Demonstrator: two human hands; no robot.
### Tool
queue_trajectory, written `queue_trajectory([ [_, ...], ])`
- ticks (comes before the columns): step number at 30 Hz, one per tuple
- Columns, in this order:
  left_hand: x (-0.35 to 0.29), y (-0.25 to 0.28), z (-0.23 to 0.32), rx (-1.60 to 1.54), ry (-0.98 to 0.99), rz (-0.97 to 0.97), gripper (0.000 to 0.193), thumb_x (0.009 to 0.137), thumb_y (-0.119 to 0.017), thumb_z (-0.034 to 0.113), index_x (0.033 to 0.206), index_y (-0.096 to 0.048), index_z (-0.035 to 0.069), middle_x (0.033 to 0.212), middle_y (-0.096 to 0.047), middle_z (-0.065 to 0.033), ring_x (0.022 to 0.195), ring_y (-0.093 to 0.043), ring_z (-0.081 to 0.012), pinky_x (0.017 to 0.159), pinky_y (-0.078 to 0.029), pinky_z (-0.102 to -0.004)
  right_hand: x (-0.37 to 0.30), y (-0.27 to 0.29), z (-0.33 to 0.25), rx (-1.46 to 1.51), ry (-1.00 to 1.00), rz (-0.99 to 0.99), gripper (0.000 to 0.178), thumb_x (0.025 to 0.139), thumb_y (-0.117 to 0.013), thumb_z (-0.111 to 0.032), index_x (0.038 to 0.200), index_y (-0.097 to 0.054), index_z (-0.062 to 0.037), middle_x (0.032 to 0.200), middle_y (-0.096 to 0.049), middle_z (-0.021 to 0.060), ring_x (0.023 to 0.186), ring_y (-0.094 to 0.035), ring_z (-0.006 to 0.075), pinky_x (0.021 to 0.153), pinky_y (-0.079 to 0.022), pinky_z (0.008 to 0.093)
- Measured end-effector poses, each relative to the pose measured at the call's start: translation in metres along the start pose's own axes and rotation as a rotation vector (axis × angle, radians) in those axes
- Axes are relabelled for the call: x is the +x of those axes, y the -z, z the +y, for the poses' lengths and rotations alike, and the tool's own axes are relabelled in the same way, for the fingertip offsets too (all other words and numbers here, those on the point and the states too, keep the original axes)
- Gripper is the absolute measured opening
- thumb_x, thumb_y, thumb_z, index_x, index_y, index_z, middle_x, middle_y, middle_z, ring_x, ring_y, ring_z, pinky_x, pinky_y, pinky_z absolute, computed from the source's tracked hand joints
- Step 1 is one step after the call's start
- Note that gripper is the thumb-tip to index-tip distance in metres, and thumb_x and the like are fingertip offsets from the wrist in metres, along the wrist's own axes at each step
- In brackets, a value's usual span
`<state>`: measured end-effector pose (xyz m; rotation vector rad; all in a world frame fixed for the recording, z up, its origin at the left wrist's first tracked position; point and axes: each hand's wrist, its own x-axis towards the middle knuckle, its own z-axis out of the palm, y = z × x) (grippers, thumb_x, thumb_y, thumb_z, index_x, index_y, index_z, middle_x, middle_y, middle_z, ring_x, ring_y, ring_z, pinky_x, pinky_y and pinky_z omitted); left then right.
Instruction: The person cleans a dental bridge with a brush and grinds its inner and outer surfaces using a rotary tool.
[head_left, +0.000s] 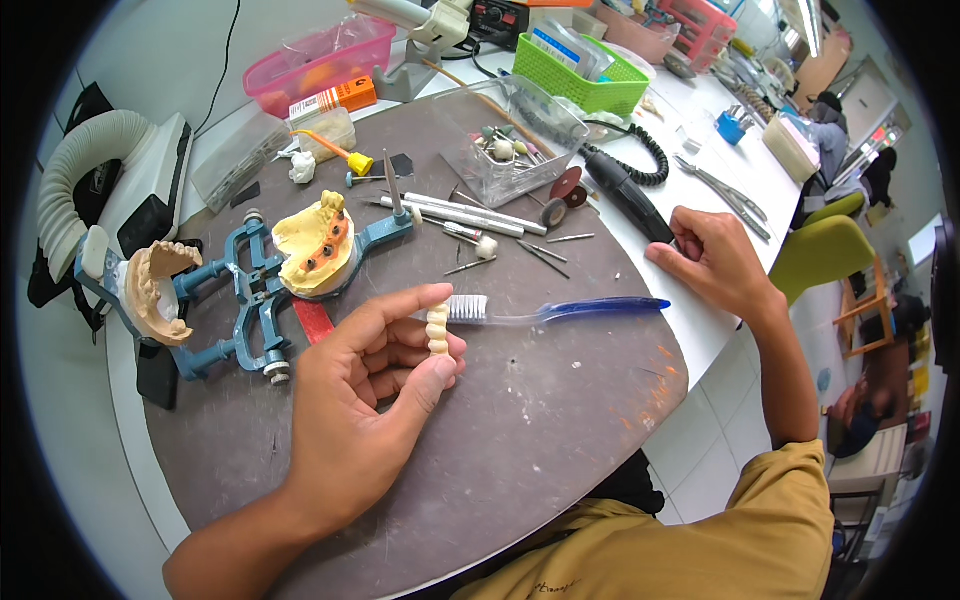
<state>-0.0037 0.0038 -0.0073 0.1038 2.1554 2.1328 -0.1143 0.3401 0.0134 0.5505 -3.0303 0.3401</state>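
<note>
My left hand (pixel 375 385) pinches a short tooth-coloured dental bridge (pixel 437 328) upright between thumb and index finger, above the brown work mat. Behind it lies a toothbrush (pixel 590 310) with white bristles and a blue handle. My right hand (pixel 720 255) rests at the mat's right edge, its fingers curled around the lower end of a black handpiece (pixel 630 190); the grip itself is partly hidden. Left of my left hand stands a blue articulator (pixel 255 290). It carries a yellow dental model (pixel 312 245) with orange gum parts and dark holes, and a beige model (pixel 160 285).
Burs and metal tools (pixel 465 215) lie mid-mat beside a clear box (pixel 510 150) of polishing tips. Behind are a pink basket (pixel 320 60), an orange-and-white box (pixel 335 97) and a green basket (pixel 585 80). Pliers (pixel 725 195) lie right; a white hose (pixel 75 160) stands left.
</note>
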Motion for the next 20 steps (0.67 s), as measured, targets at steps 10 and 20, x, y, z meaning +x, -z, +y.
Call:
queue_trajectory([
  [10, 0.001, 0.001, 0.004, -0.029, 0.015, -0.027, 0.047, 0.094, -0.064, 0.006, 0.139, -0.053, 0.000, 0.103, -0.068, -0.0097, 0.090, -0.065, -0.0123, 0.082, -0.056, -0.0271, -0.012, -0.013, -0.008, 1.446, 0.062, 0.055, 0.037, 0.094, -0.069, -0.041, 0.082, -0.051, -0.0109, 0.064, -0.044, -0.0052, 0.054, -0.039, 0.0039, 0.046, -0.030, 0.0210],
  [20, -0.002, 0.008, 0.004, -0.120, 0.035, -0.047, 0.047, 0.093, -0.062, 0.011, 0.138, -0.054, 0.002, 0.112, -0.067, -0.0098, 0.101, -0.065, -0.0143, 0.084, -0.053, -0.0266, 0.022, -0.020, -0.113, 0.946, 0.760, 0.017, 0.026, 0.081, -0.083, -0.016, 0.097, -0.071, 0.0009, 0.087, -0.073, 0.0121, 0.078, -0.070, 0.0217, 0.071, -0.055, 0.0285],
])
